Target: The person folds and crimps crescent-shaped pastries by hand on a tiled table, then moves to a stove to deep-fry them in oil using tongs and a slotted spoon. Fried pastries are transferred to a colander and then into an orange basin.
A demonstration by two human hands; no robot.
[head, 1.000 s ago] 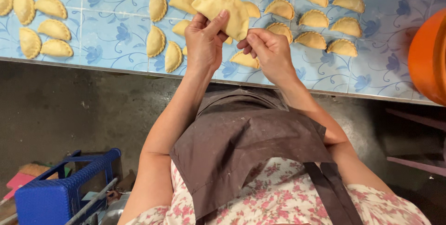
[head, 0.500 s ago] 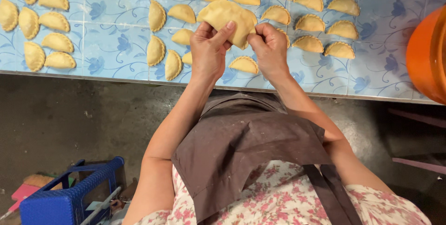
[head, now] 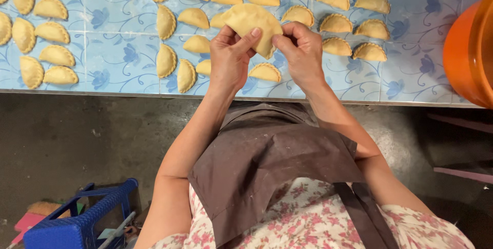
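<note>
A folded dough turnover (head: 250, 23) is being held above the blue-tiled counter (head: 118, 53), its lower edge being pinched by the left hand (head: 231, 56) and right hand (head: 303, 51). It is judged light, soft and easily torn, so the sealed rim is best gripped.

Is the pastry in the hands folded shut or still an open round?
Folded shut: the pastry forms a half-moon, held above the table by left hand and right hand.

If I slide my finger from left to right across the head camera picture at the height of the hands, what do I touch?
Cluster of crimped pastries → left hand → folded pastry held up → right hand → more finished pastries → orange tub.
</note>
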